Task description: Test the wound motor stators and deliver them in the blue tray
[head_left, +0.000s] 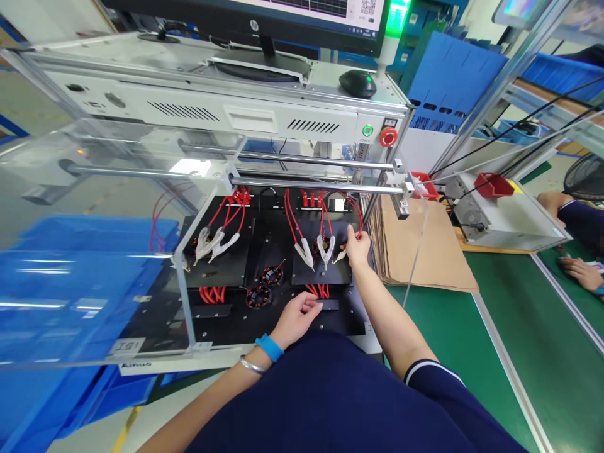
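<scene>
Under right hand (357, 246), white red-wired clip (340, 256).

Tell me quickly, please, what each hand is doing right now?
Left hand: open, resting on the black plate.
Right hand: pinching a white clip.

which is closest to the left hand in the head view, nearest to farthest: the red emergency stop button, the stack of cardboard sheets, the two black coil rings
From the left hand:
1. The two black coil rings, just up and to the left of it on the black test plate.
2. The stack of cardboard sheets, off to the right on the green table.
3. The red emergency stop button, high up on the machine's front panel.
</scene>
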